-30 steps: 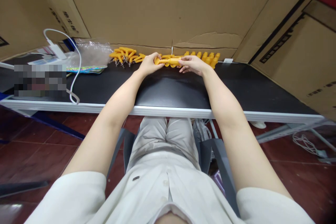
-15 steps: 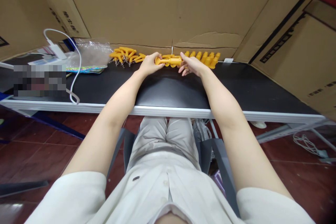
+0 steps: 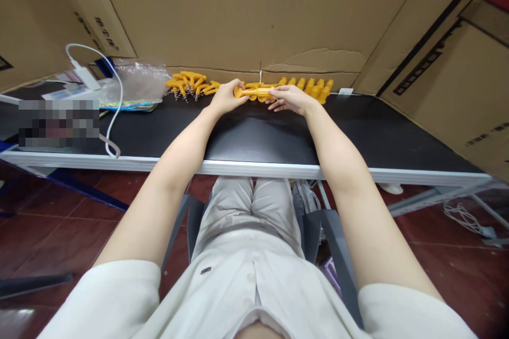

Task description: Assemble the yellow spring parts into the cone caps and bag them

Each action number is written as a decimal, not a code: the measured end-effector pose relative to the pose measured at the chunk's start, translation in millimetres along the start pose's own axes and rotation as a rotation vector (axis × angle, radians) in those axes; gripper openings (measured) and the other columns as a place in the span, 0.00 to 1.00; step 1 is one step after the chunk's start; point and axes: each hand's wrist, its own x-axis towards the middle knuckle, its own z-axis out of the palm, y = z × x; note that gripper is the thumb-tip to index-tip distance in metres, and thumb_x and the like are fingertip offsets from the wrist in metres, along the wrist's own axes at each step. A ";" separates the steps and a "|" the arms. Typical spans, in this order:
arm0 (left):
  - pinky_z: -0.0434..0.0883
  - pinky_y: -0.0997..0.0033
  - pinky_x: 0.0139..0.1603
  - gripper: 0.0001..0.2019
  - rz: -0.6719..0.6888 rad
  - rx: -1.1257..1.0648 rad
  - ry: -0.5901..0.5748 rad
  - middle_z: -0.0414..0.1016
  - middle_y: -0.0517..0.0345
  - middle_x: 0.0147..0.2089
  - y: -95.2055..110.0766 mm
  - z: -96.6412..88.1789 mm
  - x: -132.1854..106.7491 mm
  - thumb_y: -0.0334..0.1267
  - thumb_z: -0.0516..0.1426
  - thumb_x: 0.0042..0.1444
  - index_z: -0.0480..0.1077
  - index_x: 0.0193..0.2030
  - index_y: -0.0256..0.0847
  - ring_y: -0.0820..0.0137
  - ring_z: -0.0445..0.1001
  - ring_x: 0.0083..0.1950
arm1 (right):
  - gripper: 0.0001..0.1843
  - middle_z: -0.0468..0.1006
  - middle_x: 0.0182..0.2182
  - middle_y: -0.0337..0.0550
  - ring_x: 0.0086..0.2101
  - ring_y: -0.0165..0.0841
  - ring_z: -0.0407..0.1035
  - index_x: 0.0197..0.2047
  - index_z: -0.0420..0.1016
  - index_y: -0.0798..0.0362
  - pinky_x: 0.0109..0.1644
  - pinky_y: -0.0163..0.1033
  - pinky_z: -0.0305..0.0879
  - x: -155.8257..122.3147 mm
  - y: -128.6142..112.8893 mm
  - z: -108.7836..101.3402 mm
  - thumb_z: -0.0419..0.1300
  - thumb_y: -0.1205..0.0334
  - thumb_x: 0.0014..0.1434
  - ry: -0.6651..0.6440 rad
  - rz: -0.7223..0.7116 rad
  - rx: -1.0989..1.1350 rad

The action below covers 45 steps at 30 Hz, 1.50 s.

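The left hand (image 3: 226,97) is clenching one end of a yellow part (image 3: 257,93), and the right hand (image 3: 292,98) is grasping the other end with its fingertips. The part is lying level between them at the far edge of the worktop (image 3: 254,140). A pile (image 3: 190,83) of yellow pieces is sitting just left of the hands and a row (image 3: 314,87) is lining up just right. A bag (image 3: 137,82) and a cable (image 3: 113,98) are lying near the far left corner.

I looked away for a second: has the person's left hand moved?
No. The left hand still grips the end of the yellow part, just right of the yellow pile on the black table, as before.
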 end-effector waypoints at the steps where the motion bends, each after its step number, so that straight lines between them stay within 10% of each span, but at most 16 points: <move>1: 0.72 0.62 0.50 0.11 0.005 -0.004 0.001 0.77 0.58 0.36 -0.6 0.3 0.1 0.39 0.67 0.56 0.76 0.45 0.44 0.58 0.75 0.43 | 0.12 0.88 0.37 0.46 0.31 0.31 0.81 0.45 0.80 0.53 0.35 0.33 0.77 0.1 0.2 0.0 0.74 0.54 0.70 0.002 -0.001 -0.007; 23: 0.72 0.62 0.51 0.10 0.008 -0.018 -0.024 0.78 0.57 0.37 5.5 -2.1 -1.7 0.38 0.67 0.57 0.77 0.46 0.42 0.58 0.76 0.43 | 0.43 0.82 0.25 0.48 0.25 0.36 0.78 0.47 0.80 0.53 0.30 0.36 0.76 6.4 1.8 4.7 0.53 0.18 0.68 0.047 0.111 -0.115; 27: 0.72 0.62 0.51 0.10 -0.017 -0.008 -0.021 0.76 0.58 0.36 2.3 -0.9 -1.2 0.37 0.67 0.57 0.76 0.45 0.42 0.59 0.76 0.41 | 0.39 0.86 0.33 0.51 0.28 0.36 0.80 0.50 0.79 0.54 0.31 0.36 0.75 6.5 1.4 -0.9 0.55 0.23 0.72 0.048 0.111 -0.062; 34: 0.71 0.64 0.51 0.10 -0.001 -0.023 -0.014 0.76 0.58 0.36 0.3 0.2 -0.7 0.36 0.67 0.57 0.76 0.45 0.42 0.60 0.75 0.41 | 0.06 0.87 0.45 0.44 0.33 0.30 0.83 0.50 0.78 0.53 0.35 0.32 0.78 5.6 3.9 -7.0 0.70 0.66 0.72 0.024 -0.019 0.066; 45: 0.74 0.60 0.55 0.11 -0.027 -0.002 -0.045 0.80 0.53 0.42 6.4 -1.7 -1.9 0.36 0.67 0.59 0.77 0.48 0.40 0.57 0.80 0.46 | 0.10 0.81 0.32 0.41 0.28 0.29 0.79 0.40 0.79 0.55 0.38 0.33 0.79 1.4 -1.3 1.1 0.72 0.60 0.71 0.083 -0.013 0.078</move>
